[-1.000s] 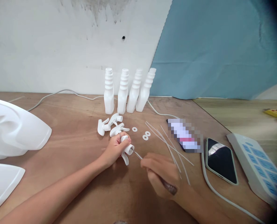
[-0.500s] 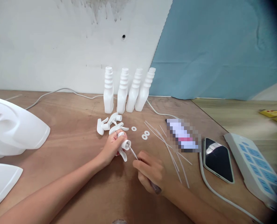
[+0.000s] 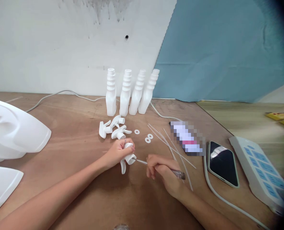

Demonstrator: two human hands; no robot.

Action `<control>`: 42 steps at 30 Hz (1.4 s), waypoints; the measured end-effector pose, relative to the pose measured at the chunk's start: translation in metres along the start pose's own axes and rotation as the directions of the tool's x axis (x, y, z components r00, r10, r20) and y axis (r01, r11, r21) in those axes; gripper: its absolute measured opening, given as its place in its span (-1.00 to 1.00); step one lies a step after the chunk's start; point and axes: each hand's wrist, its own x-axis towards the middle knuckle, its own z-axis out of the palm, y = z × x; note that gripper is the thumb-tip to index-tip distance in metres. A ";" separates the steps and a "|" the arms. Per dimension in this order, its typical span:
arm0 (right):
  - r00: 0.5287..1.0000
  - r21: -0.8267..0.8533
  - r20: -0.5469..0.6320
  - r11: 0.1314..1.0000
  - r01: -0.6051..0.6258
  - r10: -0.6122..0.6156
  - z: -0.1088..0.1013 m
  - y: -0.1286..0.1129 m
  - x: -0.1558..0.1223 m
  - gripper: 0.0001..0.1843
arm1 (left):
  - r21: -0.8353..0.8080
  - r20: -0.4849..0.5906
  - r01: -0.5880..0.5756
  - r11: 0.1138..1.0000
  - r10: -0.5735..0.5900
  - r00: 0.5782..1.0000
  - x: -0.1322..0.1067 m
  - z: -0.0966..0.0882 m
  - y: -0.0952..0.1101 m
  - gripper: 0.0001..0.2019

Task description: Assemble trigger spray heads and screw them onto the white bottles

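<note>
My left hand [image 3: 119, 153] is closed around a white trigger sprayer head [image 3: 131, 158], its collar opening turned to the right and its trigger hanging down. In my right hand [image 3: 164, 172] I grip a screwdriver [image 3: 179, 174] by its brownish clear handle; the thin metal shaft reaches left to the collar's opening, and its tip is hidden there. Several other white sprayer heads [image 3: 103, 129] lie just beyond my left hand. Three flat white washers [image 3: 137, 132] and several thin white tubes [image 3: 172, 147] rest to the right.
Several white bottles [image 3: 111, 95] stand uncapped by the wall. Large white moulded pieces [image 3: 17, 131] lie at the left. On the right are a pixelated phone [image 3: 186, 137], a dark-screened phone [image 3: 223, 164], a power strip [image 3: 259, 172] and a white cable [image 3: 218, 195].
The sprayer head in my left hand has come slightly nearer to me. My right hand has shifted right and turned, so the screwdriver now lies closer to level.
</note>
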 end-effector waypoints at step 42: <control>0.688 -0.640 0.403 0.352 0.683 -0.603 0.001 0.009 0.015 -0.63 | -0.364 -0.050 0.046 0.930 -0.069 0.996 0.002 0.001 -0.008 -0.69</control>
